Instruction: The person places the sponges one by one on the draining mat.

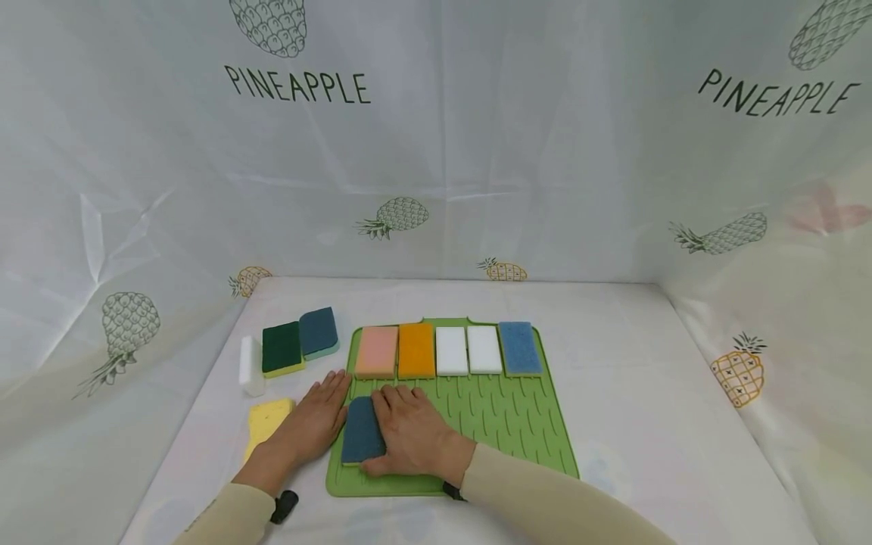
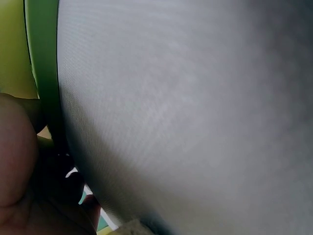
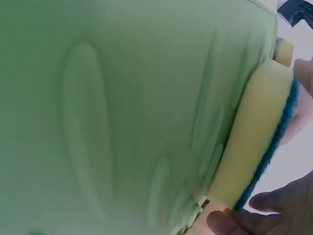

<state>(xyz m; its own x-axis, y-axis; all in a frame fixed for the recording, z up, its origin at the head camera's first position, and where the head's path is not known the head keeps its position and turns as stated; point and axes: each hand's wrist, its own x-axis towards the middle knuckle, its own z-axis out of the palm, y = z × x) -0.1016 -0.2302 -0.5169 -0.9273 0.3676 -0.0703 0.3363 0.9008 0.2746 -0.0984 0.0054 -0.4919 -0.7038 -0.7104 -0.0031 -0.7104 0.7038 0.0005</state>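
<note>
Both sleeved arms reach onto the green mat [image 1: 490, 424], where the right hand [image 1: 412, 439] and left hand [image 1: 313, 424], fingers apparently flat, flank the blue sponge [image 1: 362, 430] at its near-left corner.

Left wrist view blurred, mostly grey cloth [image 2: 186, 107]; yellow sponge [image 1: 267, 422] partly hidden under left hand [image 1: 315, 422].

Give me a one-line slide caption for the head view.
Both hands, left and right, flank a blue-topped sponge on a green ridged mat below five lined-up sponges.
</note>
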